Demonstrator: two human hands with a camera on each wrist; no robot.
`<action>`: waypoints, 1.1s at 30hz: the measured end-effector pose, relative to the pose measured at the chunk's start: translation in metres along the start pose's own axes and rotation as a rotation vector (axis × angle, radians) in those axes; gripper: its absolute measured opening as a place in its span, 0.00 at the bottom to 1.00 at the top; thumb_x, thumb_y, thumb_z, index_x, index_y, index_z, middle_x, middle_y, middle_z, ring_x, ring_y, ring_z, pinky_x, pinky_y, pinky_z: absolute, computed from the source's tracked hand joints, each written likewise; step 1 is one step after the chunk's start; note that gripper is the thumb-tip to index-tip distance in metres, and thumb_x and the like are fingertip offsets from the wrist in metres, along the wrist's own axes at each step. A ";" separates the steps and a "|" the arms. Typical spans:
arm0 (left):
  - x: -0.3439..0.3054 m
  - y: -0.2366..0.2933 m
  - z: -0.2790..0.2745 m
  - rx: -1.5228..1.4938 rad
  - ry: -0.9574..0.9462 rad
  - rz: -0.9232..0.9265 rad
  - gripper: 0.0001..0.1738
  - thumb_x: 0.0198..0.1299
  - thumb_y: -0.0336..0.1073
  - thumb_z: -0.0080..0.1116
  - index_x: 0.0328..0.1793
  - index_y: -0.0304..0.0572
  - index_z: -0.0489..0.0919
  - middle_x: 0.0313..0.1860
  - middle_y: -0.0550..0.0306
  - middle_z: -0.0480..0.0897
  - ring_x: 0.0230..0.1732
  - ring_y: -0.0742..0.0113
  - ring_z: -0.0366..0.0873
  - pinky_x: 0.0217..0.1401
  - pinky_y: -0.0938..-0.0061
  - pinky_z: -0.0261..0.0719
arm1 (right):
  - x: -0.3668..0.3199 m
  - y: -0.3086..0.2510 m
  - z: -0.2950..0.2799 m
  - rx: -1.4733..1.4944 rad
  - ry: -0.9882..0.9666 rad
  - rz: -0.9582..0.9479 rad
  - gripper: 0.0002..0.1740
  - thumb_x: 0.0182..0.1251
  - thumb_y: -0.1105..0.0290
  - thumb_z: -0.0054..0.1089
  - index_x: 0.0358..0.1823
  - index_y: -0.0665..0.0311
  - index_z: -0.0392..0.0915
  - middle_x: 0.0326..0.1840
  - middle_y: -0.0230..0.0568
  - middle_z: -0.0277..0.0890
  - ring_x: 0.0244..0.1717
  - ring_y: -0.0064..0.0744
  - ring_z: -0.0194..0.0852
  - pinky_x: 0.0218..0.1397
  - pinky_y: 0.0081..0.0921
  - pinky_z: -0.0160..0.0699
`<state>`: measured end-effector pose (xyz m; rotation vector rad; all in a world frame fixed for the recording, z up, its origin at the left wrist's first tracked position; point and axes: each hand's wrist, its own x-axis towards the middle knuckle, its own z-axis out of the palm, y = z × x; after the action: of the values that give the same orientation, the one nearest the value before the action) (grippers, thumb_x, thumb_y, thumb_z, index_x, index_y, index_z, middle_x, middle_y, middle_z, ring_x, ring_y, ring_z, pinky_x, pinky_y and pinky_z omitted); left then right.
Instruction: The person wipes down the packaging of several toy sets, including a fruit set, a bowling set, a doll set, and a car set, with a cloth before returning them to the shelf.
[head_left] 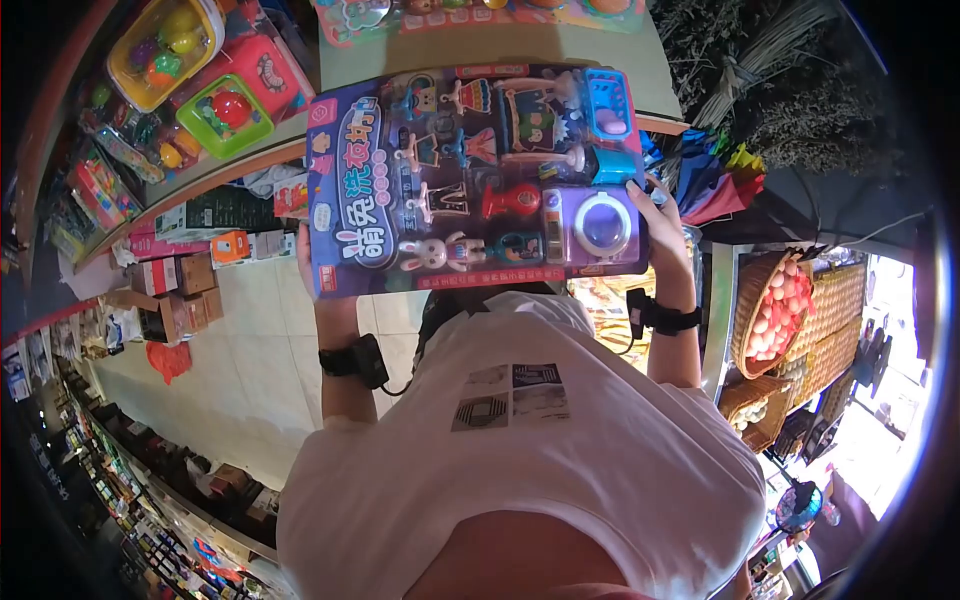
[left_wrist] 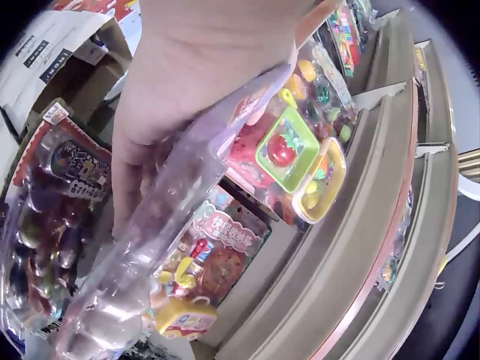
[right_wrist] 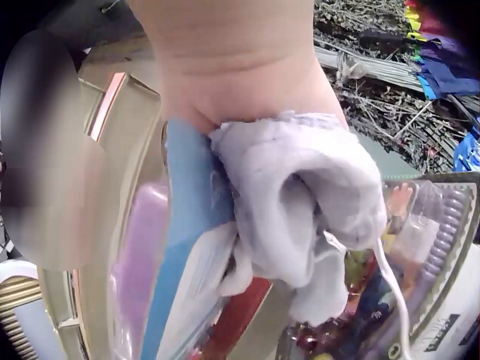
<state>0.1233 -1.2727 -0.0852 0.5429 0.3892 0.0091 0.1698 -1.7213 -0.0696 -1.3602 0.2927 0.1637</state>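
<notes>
A boxed toy laundry set (head_left: 470, 175) is held up in front of the body, its printed front with a rabbit figure and purple toy washing machine facing up. My left hand (left_wrist: 195, 82) grips its left edge, fingers partly hidden behind the clear plastic package (left_wrist: 142, 262). On the other side my right hand (head_left: 660, 230) holds the right edge, thumb on the front and fingers behind. In the right wrist view, a crumpled greyish-white cloth (right_wrist: 300, 187) with a white cord covers the fingers, beside the box's blue edge (right_wrist: 184, 195).
Shelves (head_left: 590, 70) stand ahead with other packaged toys (head_left: 230, 105). Dried plants (head_left: 740, 70) and a colourful umbrella (head_left: 715, 180) are at the right, above a basket of eggs (head_left: 780, 310). Cardboard boxes (head_left: 185, 290) stand on the tiled floor (head_left: 260, 350) at left.
</notes>
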 end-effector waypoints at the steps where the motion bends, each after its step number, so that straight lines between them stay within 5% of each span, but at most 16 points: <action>1: 0.000 0.000 0.000 -0.010 -0.032 -0.022 0.26 0.71 0.49 0.35 0.66 0.42 0.67 0.60 0.50 0.76 0.58 0.55 0.74 0.63 0.55 0.69 | 0.007 0.011 -0.006 -0.015 0.010 -0.012 0.20 0.62 0.66 0.64 0.53 0.68 0.75 0.42 0.29 0.77 0.41 0.17 0.70 0.47 0.18 0.69; 5: -0.019 -0.030 -0.018 0.132 -0.095 0.030 0.23 0.68 0.44 0.44 0.65 0.42 0.68 0.59 0.53 0.76 0.59 0.56 0.73 0.63 0.54 0.70 | 0.006 0.014 -0.007 -0.040 0.039 -0.063 0.18 0.60 0.67 0.64 0.50 0.69 0.77 0.40 0.28 0.78 0.39 0.16 0.71 0.45 0.17 0.69; 7: -0.025 -0.049 -0.031 -0.170 -0.085 -0.314 0.25 0.66 0.40 0.49 0.68 0.43 0.65 0.62 0.53 0.73 0.62 0.55 0.71 0.64 0.54 0.70 | 0.002 0.010 -0.003 -0.038 0.055 -0.083 0.19 0.60 0.67 0.64 0.50 0.68 0.77 0.40 0.28 0.78 0.38 0.16 0.70 0.44 0.16 0.69; 10: -0.057 -0.069 -0.028 0.328 -0.173 -0.352 0.29 0.65 0.43 0.51 0.70 0.45 0.62 0.65 0.51 0.69 0.67 0.54 0.66 0.68 0.52 0.66 | 0.004 0.017 -0.014 -0.028 0.039 -0.072 0.18 0.61 0.66 0.64 0.50 0.68 0.77 0.39 0.27 0.77 0.38 0.15 0.69 0.44 0.16 0.68; 13: -0.070 -0.071 0.003 0.467 -0.473 -0.243 0.34 0.63 0.47 0.55 0.71 0.42 0.60 0.68 0.48 0.66 0.70 0.52 0.63 0.70 0.49 0.62 | 0.002 0.015 -0.013 0.050 0.029 -0.061 0.18 0.61 0.66 0.63 0.50 0.67 0.76 0.39 0.26 0.76 0.39 0.14 0.69 0.45 0.15 0.68; 17: -0.061 -0.083 0.026 0.029 -0.441 -0.279 0.35 0.63 0.46 0.57 0.69 0.33 0.60 0.67 0.40 0.66 0.69 0.46 0.62 0.70 0.46 0.62 | 0.001 0.011 -0.009 0.117 -0.012 -0.079 0.16 0.63 0.67 0.62 0.50 0.67 0.76 0.40 0.26 0.76 0.40 0.14 0.69 0.46 0.15 0.68; 20: -0.062 -0.088 0.045 0.328 -0.515 -0.119 0.38 0.62 0.51 0.56 0.71 0.38 0.59 0.64 0.51 0.70 0.64 0.56 0.69 0.70 0.51 0.61 | 0.001 0.018 -0.012 0.112 -0.024 -0.092 0.16 0.63 0.67 0.62 0.50 0.67 0.76 0.41 0.27 0.76 0.40 0.15 0.70 0.47 0.16 0.68; 24: -0.057 -0.096 0.029 0.182 -0.408 -0.141 0.28 0.67 0.43 0.48 0.66 0.31 0.62 0.63 0.39 0.71 0.63 0.47 0.71 0.65 0.51 0.69 | -0.009 0.002 0.001 0.057 -0.042 -0.151 0.19 0.65 0.66 0.62 0.53 0.69 0.75 0.42 0.28 0.77 0.42 0.15 0.70 0.48 0.16 0.68; 33: -0.049 -0.090 0.052 0.145 -0.426 -0.164 0.31 0.66 0.35 0.49 0.71 0.31 0.55 0.64 0.37 0.68 0.64 0.49 0.71 0.63 0.52 0.75 | -0.015 -0.007 0.008 0.187 -0.043 -0.103 0.17 0.68 0.66 0.59 0.52 0.68 0.75 0.40 0.29 0.78 0.38 0.15 0.72 0.43 0.14 0.71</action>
<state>0.0887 -1.3815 -0.0722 0.6373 0.0168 -0.2905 0.1588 -1.7144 -0.0568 -1.1819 0.1962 0.0770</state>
